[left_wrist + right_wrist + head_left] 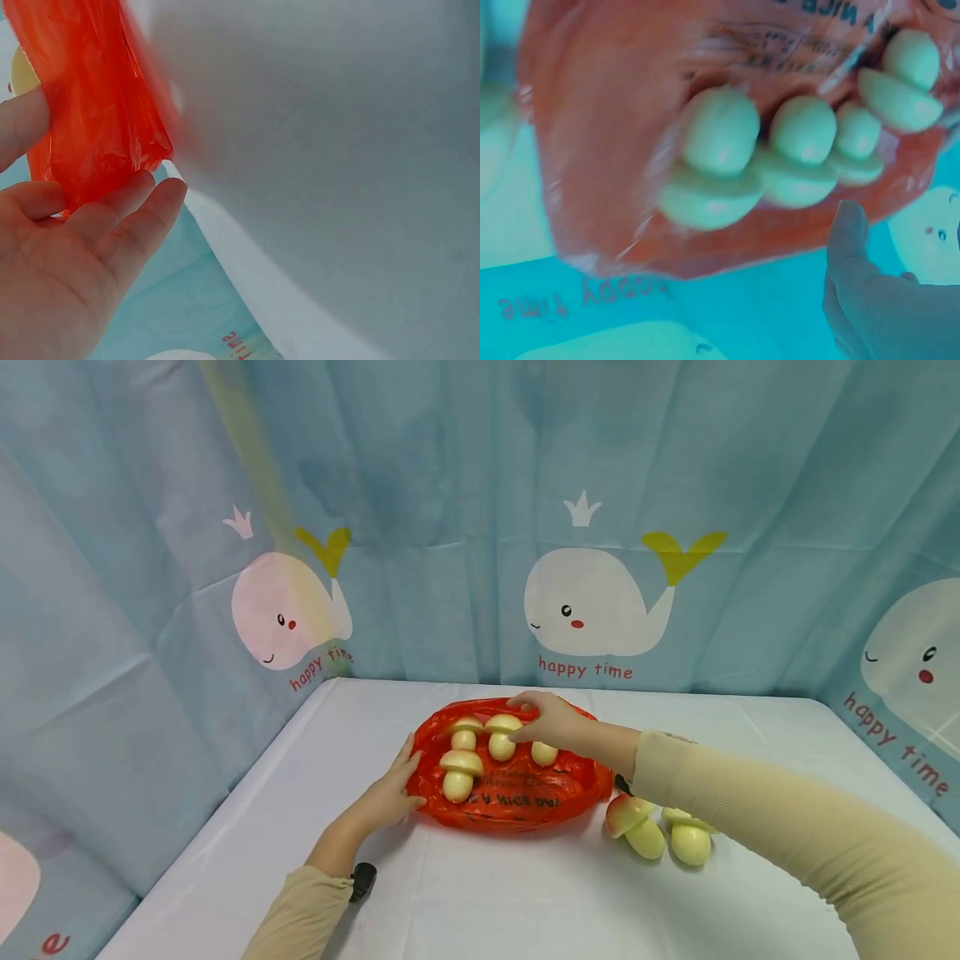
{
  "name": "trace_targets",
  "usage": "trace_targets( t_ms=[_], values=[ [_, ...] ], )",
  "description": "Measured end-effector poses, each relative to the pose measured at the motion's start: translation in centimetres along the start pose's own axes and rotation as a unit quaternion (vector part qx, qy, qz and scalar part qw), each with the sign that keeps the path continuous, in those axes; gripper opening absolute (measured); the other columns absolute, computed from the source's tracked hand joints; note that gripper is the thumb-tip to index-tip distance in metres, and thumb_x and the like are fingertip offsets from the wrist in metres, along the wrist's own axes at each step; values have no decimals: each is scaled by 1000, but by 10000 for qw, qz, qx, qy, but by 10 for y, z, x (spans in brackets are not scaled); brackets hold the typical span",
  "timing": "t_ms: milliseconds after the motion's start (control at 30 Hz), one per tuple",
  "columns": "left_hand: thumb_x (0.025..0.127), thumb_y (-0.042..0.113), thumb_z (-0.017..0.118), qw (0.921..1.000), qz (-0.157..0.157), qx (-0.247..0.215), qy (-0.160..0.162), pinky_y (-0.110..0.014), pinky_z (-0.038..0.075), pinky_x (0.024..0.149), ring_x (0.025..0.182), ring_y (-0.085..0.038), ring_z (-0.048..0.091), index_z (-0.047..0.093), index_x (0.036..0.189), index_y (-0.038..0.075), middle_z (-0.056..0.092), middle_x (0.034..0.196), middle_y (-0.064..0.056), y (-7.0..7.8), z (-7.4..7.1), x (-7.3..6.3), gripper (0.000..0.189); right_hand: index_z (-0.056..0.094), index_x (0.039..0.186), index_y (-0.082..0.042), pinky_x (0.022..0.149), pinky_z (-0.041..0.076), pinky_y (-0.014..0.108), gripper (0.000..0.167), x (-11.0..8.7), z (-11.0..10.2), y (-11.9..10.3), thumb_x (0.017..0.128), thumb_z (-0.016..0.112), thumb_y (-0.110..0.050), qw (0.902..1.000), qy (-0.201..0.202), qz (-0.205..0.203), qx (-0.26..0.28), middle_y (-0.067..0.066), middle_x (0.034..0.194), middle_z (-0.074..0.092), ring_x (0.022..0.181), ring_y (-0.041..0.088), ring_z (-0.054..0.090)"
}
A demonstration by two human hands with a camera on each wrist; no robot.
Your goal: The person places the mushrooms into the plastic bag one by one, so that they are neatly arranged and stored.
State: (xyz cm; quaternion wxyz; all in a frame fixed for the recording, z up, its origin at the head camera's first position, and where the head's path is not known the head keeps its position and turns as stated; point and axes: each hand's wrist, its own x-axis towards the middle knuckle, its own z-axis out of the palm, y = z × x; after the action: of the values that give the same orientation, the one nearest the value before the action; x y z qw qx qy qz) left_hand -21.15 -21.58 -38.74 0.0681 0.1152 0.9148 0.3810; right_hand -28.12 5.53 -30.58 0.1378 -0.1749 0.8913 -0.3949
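Observation:
A red plastic bag (pixel 517 810) lies spread on the table, its mouth wide. Inside it are several pale yellow toy mushrooms, among them a front-left mushroom (pixel 459 777) and a mushroom (pixel 721 131) largest in the right wrist view. My left hand (pixel 390 789) holds the bag's left edge between thumb and fingers; the left wrist view shows its thumb over the red film. Over the bag's far rim is my right hand (pixel 558 722), its thumb stretched toward the mushrooms. I see nothing held in it. Its other fingertips are partly hidden.
Right of the bag lie a red-capped mushroom (pixel 637 827) and a pale mushroom (pixel 690 839), the latter partly under the right sleeve (pixel 750 810). A white cloth covers the table (pixel 480 902). Blue whale-print curtains (pixel 450 527) stand behind and at the sides.

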Motion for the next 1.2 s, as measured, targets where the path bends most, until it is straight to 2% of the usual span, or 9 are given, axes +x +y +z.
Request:
trace_targets(
  t_ms=[200,333,500,767,933,1200],
  values=[
    [88,-6,60,10000,-48,-2,-6,-57,19,112,146,-39,0,19,148,-13,-8,161,-16,-1,0,0,73,56,134,-7,93,51,45,50,-14,-30,12,87,72,-16,10000,62,-45,63,21,135,51,116,36,54],
    [88,-6,60,10000,-49,26,-17,-56,20,113,146,-39,0,18,147,-14,-8,161,-16,-1,1,1,73,55,133,-3,91,52,45,47,-25,-49,19,89,70,-14,9998,76,-155,26,24,131,52,116,40,54],
    [89,-6,60,10000,-43,18,-11,-56,20,113,146,-40,1,18,147,-14,-9,162,-16,-1,1,1,72,55,131,1,90,52,46,47,-37,-66,29,89,70,-14,9998,82,-170,-63,25,126,53,112,38,56],
    [87,-7,60,9999,99,18,6,-57,21,112,145,-42,2,18,146,-16,-9,161,-19,-4,1,2,73,53,133,4,89,53,44,51,-52,-78,55,90,69,-18,9996,-202,-221,9,29,128,52,111,38,58],
    [87,-8,60,10000,80,9,20,-56,20,112,145,-41,1,18,146,-16,-8,161,-19,-4,0,1,73,51,135,4,94,50,46,53,-57,-85,72,91,69,-19,9994,-183,-301,10,28,130,53,114,39,57],
    [88,-7,60,10000,61,78,-2,-57,18,113,145,-41,1,19,146,-16,-8,161,-19,-2,0,1,72,35,148,2,102,40,57,70,-65,-92,101,91,68,-22,9982,-490,-265,229,31,144,41,131,50,38]
  ],
)
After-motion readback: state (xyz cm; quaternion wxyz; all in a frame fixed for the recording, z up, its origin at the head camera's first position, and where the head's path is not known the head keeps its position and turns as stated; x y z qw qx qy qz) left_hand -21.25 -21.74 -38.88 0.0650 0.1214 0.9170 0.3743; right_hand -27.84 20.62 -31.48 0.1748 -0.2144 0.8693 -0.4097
